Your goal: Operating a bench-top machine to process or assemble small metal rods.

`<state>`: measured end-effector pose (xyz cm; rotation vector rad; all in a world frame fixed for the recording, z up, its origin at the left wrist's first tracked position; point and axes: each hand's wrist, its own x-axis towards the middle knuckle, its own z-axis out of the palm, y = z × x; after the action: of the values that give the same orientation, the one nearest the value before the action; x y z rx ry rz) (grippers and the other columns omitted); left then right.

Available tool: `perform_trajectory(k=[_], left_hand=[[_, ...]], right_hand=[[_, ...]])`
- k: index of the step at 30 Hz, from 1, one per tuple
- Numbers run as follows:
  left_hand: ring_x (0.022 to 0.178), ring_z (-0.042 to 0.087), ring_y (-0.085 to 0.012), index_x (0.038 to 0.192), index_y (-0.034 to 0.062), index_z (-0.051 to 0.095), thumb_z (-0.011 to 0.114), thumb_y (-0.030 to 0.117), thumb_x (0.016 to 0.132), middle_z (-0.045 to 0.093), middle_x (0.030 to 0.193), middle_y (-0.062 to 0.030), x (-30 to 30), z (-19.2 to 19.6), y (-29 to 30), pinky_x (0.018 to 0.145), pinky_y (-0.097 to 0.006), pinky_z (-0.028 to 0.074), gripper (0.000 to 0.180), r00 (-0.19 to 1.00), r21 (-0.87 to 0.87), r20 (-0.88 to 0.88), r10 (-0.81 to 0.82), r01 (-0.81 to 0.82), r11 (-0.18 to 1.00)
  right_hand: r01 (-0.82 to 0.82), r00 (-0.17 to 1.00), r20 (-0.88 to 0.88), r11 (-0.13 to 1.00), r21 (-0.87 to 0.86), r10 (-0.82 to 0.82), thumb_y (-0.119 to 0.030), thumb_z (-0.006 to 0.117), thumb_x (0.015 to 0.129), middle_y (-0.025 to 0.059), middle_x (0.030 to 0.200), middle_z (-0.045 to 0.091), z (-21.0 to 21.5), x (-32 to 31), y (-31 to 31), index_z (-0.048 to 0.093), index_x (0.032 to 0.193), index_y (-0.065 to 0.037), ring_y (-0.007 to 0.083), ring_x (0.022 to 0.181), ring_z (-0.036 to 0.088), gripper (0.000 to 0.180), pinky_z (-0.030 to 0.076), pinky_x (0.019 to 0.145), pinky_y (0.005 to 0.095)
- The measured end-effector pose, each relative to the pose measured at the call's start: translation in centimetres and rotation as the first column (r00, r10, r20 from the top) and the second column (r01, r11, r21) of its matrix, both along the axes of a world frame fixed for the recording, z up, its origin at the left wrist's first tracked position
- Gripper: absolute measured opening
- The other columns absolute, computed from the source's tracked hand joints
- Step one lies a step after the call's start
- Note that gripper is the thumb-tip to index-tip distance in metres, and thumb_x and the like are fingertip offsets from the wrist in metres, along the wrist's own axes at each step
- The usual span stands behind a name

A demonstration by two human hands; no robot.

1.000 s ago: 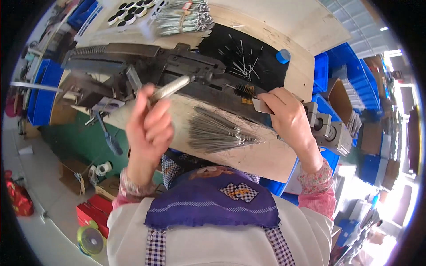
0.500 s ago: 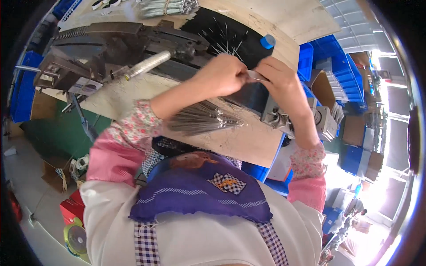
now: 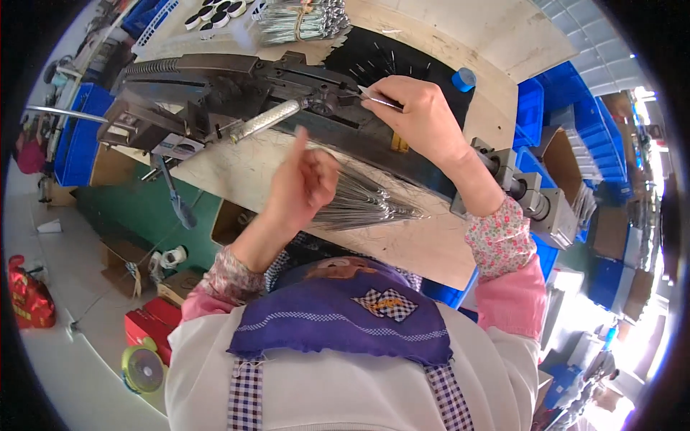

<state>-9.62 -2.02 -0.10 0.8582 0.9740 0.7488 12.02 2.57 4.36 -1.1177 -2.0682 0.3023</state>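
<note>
Hands at a bench machine, right one feeding a thin metal rod.
Head view: right hand (image 3: 420,118) pinches one rod (image 3: 379,100) between fingertips, rod tip pointing left onto the dark machine (image 3: 215,86) near the middle of the bench (image 3: 237,172). Left hand (image 3: 302,183) is raised above the bench's near part, fingers loosely curled, one finger up; can't tell if it holds anything. Just right of it a fan of loose rods (image 3: 366,205) lies on the bench toward the near edge. A knurled silver handle (image 3: 264,120) sticks out of the machine, left of the right hand. Bundled rods (image 3: 298,21) sit at the far edge, blue cap (image 3: 463,78) toward the far right corner.
</note>
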Motion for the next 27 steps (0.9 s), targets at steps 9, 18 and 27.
perform_trajectory(k=[9,18,27], left_hand=[[0.047,0.045,-0.0128,0.099,-0.0024,0.054,0.046,0.046,0.095,0.053,0.064,-0.0081,-1.2,5.3,3.4,0.038,-0.024,0.033,0.049,0.258,-0.213,0.961,0.103,0.449,0.868],[0.048,0.042,-0.0129,0.105,-0.0035,0.054,0.037,0.05,0.096,0.051,0.064,-0.0078,-1.7,4.5,3.6,0.04,-0.025,0.032,0.056,0.344,-0.148,0.939,-0.002,0.409,0.9],[0.044,0.039,-0.0124,0.1,-0.0034,0.052,0.04,0.043,0.097,0.046,0.059,-0.0061,-1.3,4.3,3.8,0.038,-0.025,0.031,0.048,0.41,-0.209,0.91,0.067,0.312,0.927]], right_hand=[[0.015,0.997,-0.078,0.998,0.066,-0.01,-0.003,0.066,0.071,0.013,0.077,0.061,0.1,-1.4,-0.6,0.062,0.08,-0.001,0.0326,0.072,0.061,0.01,0.051,0.065,0.039],[0.222,0.969,-0.076,0.961,-0.163,-0.237,-0.014,0.07,0.08,0.0105,0.073,0.062,3.0,1.6,-1.6,0.064,0.086,-0.003,0.0232,0.063,0.06,0.014,0.048,0.061,0.0319],[0.302,0.953,0.098,0.929,-0.215,-0.287,-0.019,0.07,0.082,0.0109,0.074,0.064,3.4,1.6,-0.7,0.064,0.089,-0.004,0.0244,0.064,0.061,0.017,0.049,0.061,0.0302]])
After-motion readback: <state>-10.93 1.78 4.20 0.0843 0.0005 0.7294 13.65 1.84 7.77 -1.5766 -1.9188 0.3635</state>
